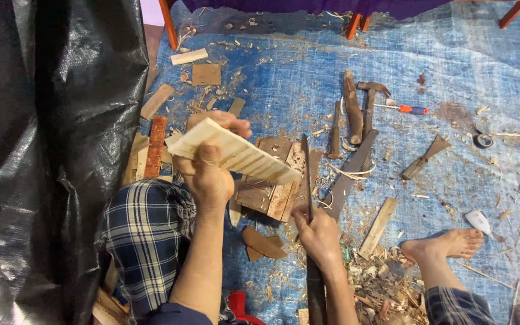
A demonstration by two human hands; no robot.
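Fingers of the left hand (207, 174) clamp a pale slatted wooden panel (236, 152); the right hand (315, 232) grips a long blade (306, 174), which might slip toward the thumb.

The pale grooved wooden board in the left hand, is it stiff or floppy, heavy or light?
Probably stiff: the grooved board juts out straight from the left hand without sagging. Likely light, since a grip at one end carries it. Its thin cut ridges may chip easily.
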